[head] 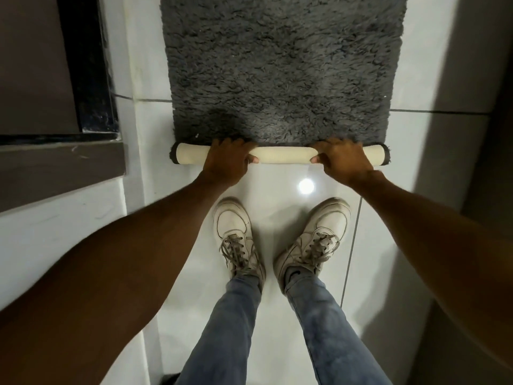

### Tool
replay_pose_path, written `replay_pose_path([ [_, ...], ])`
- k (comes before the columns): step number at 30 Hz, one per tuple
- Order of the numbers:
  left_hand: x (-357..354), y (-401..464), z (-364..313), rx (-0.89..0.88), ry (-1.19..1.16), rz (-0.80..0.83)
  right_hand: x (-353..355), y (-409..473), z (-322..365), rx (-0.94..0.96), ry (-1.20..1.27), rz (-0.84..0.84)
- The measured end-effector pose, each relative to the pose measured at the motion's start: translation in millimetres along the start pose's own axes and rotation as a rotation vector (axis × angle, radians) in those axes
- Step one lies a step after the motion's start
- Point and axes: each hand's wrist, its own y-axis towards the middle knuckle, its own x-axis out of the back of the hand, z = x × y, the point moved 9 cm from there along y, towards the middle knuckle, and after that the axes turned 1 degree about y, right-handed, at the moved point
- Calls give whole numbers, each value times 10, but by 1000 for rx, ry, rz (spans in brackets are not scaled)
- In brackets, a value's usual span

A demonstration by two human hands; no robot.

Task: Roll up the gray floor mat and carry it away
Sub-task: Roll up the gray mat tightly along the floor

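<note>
A shaggy gray floor mat [280, 68] lies flat on the white tiled floor and runs away from me past the top of the frame. Its near end is curled into a thin roll [283, 157] that shows the cream backing, with dark fringe at both ends. My left hand [226, 162] grips the roll left of its middle, fingers over the top and thumb under the front. My right hand [342, 159] grips it right of its middle in the same way. Both hands touch the roll.
My two feet in white sneakers [277, 237] stand on the glossy tiles [305, 187] just behind the roll. A dark door frame and grey step [83, 79] lie on the left. A grey wall [472, 79] borders the right.
</note>
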Motion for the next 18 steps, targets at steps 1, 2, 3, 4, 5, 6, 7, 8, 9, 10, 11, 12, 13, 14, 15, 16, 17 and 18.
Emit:
replay_pose_path([
  [1, 43, 51, 18, 4, -2, -13, 46, 71, -24, 5, 33, 38],
  [2, 94, 99, 40, 22, 10, -36, 105, 151, -61, -15, 70, 57],
  [3, 148, 129, 48, 51, 26, -72, 185, 213, -107, -52, 73, 22],
  [4, 210, 143, 39, 83, 31, -129, 272, 255, -125, -75, 33, -62],
  [5, 260, 133, 8, 107, 15, -194, 342, 251, -101, -73, -24, -171],
  [6, 290, 106, -43, 115, -18, -254, 355, 207, -40, -55, -60, -263],
  [7, 288, 76, -115, 116, -52, -307, 316, 137, 35, -18, -73, -337],
  [8, 274, 33, -169, 124, -74, -345, 257, 50, 119, 23, -68, -415],
  [9, 235, 2, -217, 139, -90, -367, 191, -39, 168, 50, -46, -483],
  [10, 197, -19, -242, 157, -98, -376, 116, -103, 195, 60, -19, -517],
  [11, 138, -25, -252, 172, -95, -359, 20, -132, 194, 58, -2, -508],
  [12, 36, -24, -251, 176, -80, -307, -107, -128, 177, 39, 3, -446],
  [13, -68, -14, -259, 158, -54, -243, -228, -105, 145, 15, -17, -354],
  [14, -164, -8, -259, 126, -22, -189, -343, -70, 116, 2, -56, -273],
  [15, -220, 8, -252, 93, 2, -152, -398, -25, 98, 7, -92, -224],
  [16, -249, 40, -233, 71, 21, -138, -415, 23, 92, 19, -121, -207],
  [17, -258, 90, -206, 65, 33, -145, -403, 73, 78, 24, -140, -214],
  [18, -236, 148, -180, 71, 38, -160, -375, 127, 61, 20, -146, -223],
])
